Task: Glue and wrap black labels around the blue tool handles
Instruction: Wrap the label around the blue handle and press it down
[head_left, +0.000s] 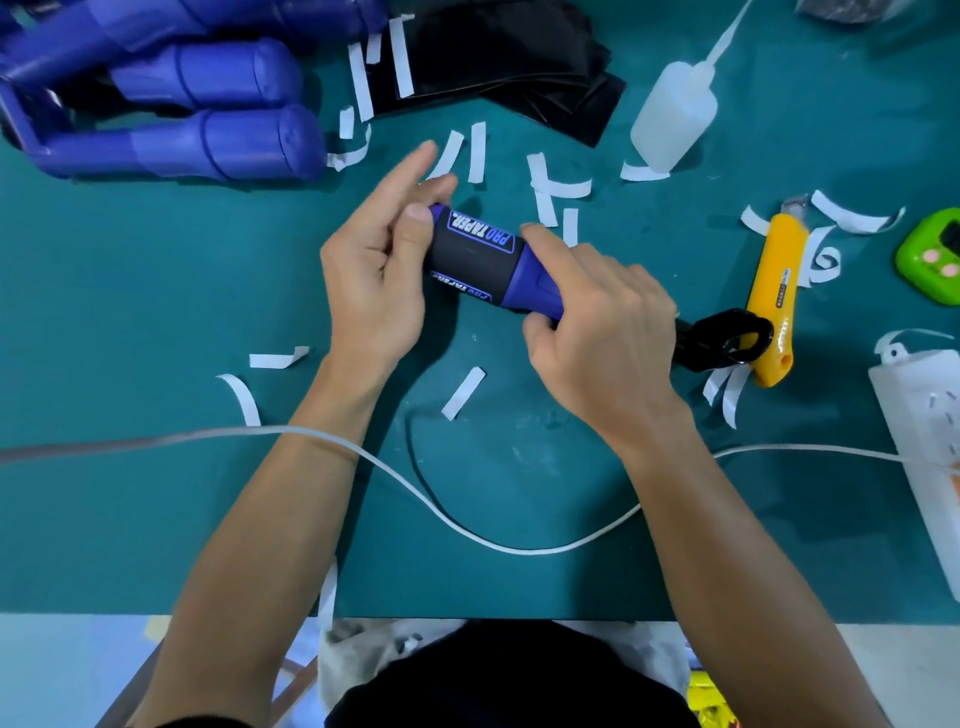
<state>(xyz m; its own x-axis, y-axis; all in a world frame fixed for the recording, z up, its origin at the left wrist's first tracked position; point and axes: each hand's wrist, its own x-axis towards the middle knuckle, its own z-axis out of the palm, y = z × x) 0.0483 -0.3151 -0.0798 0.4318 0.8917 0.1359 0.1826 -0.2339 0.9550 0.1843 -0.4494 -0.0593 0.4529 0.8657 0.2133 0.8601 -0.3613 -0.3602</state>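
A blue tool handle (535, 283) lies across the middle of the green mat, held just above it by both hands. A black label (470, 257) with "PRO TAPER" lettering is wrapped around its left half. My left hand (374, 270) curls round the handle's left end, thumb on the label's edge, forefinger stretched out. My right hand (597, 322) grips the bare blue part at the right, forefinger lying along the top. The tool's black head (727, 338) sticks out past my right hand. Several blue handles (171, 98) are piled at the back left, beside a stack of black labels (519, 67).
A clear glue bottle (675, 114) lies at the back right. A yellow utility knife (774, 296) lies right of the tool head, a green timer (932, 254) and a white power strip (924, 431) at the right edge. White backing strips (462, 392) litter the mat. A white cable (467, 530) crosses under my forearms.
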